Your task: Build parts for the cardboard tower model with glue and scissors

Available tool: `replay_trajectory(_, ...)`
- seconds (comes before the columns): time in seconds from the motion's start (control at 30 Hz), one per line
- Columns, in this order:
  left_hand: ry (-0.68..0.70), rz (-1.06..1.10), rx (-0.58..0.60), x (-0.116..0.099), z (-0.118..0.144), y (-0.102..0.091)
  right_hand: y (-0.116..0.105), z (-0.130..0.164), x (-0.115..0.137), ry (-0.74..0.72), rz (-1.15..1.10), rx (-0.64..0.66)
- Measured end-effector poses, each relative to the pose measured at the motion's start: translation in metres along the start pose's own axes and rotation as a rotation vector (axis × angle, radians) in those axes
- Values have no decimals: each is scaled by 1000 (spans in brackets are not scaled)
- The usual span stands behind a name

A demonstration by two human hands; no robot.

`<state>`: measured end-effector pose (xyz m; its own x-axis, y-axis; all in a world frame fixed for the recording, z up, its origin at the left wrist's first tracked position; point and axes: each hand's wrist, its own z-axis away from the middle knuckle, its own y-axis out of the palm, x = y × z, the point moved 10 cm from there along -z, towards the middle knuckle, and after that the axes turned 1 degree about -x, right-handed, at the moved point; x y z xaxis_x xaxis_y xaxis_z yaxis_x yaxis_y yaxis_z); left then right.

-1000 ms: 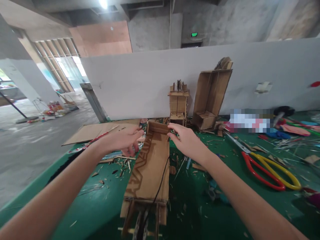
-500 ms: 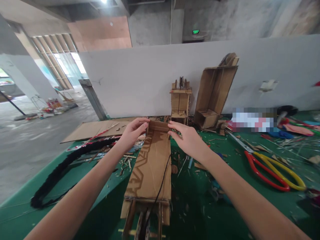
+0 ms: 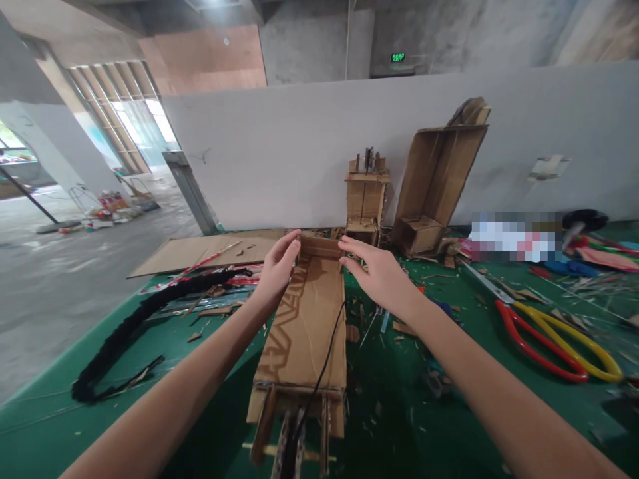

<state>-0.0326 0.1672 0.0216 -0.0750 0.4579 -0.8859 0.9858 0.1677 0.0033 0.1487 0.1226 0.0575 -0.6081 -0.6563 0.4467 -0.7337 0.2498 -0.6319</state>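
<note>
While set on either side of the far end of the cardboard ramp, at the middle of the frame, both hands only touch it. Left hand: fingers spread a little, fingertips against the left wall of the small box end, nothing clamped. Right hand: open, fingers loosely curved, thumb tip at the right wall, palm hanging over the green table; likely a two-sided brace, to keep the long piece square. Black wire running down the ramp toward the sticks at its near end, lower centre. Red and yellow scissors lying at right, well apart from the hands. Black cord curling at left. Cardboard tower and leaning open box upright against the white wall, upper centre.
</note>
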Motion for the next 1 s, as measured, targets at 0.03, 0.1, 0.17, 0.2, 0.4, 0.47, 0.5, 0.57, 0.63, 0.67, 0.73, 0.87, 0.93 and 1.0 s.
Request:
replay_trajectory(0.03, 12, 0, -12, -1, 0, 0, 0, 0, 0, 1, -3, -4)
replay_trajectory(0.1, 20, 3, -23, 0, -1, 1, -1, 0, -1, -3, -3, -25)
replay_trajectory(0.17, 24, 3, -34, 0, -2, 1, -3, 0, -1, -12, -3, -55)
replay_trajectory(0.2, 25, 2, -39, 0, -2, 1, -3, 0, -1, -16, -4, -68)
replay_trajectory(0.4, -1, -2, -57, 0, -1, -2, -4, 1, -1, -8, -3, -120)
replay_trajectory(0.47, -28, 2, -47, 2, -1, -2, -5, 2, -1, -3, 3, -129)
replay_trajectory(0.5, -43, 6, -40, 4, 0, -1, -5, 3, 0, -2, 5, -134)
replay_trajectory(0.57, -68, 14, -27, 7, 0, 0, -5, 3, 0, 2, 7, -141)
replay_trajectory(0.63, -85, 20, -23, 9, 0, 0, -5, 3, 0, 5, 9, -146)
replay_trajectory(0.67, -90, 23, -23, 10, 0, 0, -5, 3, 0, 7, 13, -149)
replay_trajectory(0.73, -92, 28, -26, 11, 0, 0, -4, 3, 0, 11, 24, -153)
replay_trajectory(0.87, -79, 31, -31, 10, -2, -1, -5, 2, 0, 17, 35, -169)
replay_trajectory(0.93, -68, 26, -36, 8, -2, -1, -5, 2, 0, 9, 38, -169)
replay_trajectory(1.0, -55, 24, -43, 6, -2, -1, -5, 2, 1, -11, 46, -154)
